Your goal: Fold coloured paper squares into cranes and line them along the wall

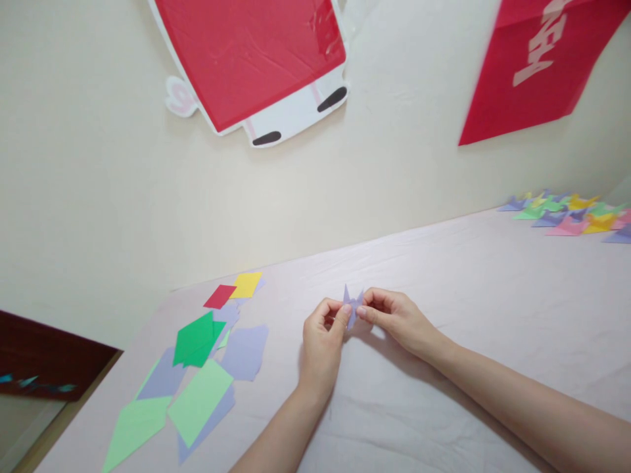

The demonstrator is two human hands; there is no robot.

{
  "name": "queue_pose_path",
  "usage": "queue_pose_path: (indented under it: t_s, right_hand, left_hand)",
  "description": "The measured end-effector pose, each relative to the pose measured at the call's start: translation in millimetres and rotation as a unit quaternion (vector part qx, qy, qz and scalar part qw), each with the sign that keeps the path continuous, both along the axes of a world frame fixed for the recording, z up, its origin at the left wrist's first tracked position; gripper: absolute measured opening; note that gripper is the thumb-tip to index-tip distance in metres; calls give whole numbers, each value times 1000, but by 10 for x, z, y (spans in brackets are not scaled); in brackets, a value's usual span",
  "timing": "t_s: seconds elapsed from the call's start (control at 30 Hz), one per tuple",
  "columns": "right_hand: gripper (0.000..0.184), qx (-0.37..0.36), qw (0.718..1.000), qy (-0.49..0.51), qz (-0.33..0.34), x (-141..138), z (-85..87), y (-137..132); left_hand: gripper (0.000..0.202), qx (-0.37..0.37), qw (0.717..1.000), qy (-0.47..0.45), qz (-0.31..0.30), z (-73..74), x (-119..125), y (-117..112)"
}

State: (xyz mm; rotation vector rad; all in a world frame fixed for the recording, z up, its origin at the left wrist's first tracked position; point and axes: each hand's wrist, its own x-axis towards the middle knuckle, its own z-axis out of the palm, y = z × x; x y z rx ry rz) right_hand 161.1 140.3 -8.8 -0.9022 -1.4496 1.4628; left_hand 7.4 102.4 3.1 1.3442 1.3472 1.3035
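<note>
A small folded piece of lavender paper with two points sticking up is pinched between both my hands above the pale pink cloth. My left hand grips its left side with thumb and fingers closed. Fingers of my right hand pinch its right side. The lower part of the paper is hidden behind my fingers.
Loose paper sheets lie at the left: green, light green, lavender, red and yellow. Several folded coloured paper figures sit at the far right by the wall. Red hangings are on the wall above.
</note>
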Motion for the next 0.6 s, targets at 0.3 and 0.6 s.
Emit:
queue_pose_path:
  t_s: [0.3, 0.6]
  right_hand:
    - [27, -1, 999, 19, -47, -19, 51, -4]
    - [31, 6, 997, 61, -53, -155, -13, -126]
  left_hand:
    - [27, 1, 998, 48, -48, 10, -10, -5]
    - [26, 203, 863, 462, -22, 8, -68, -1]
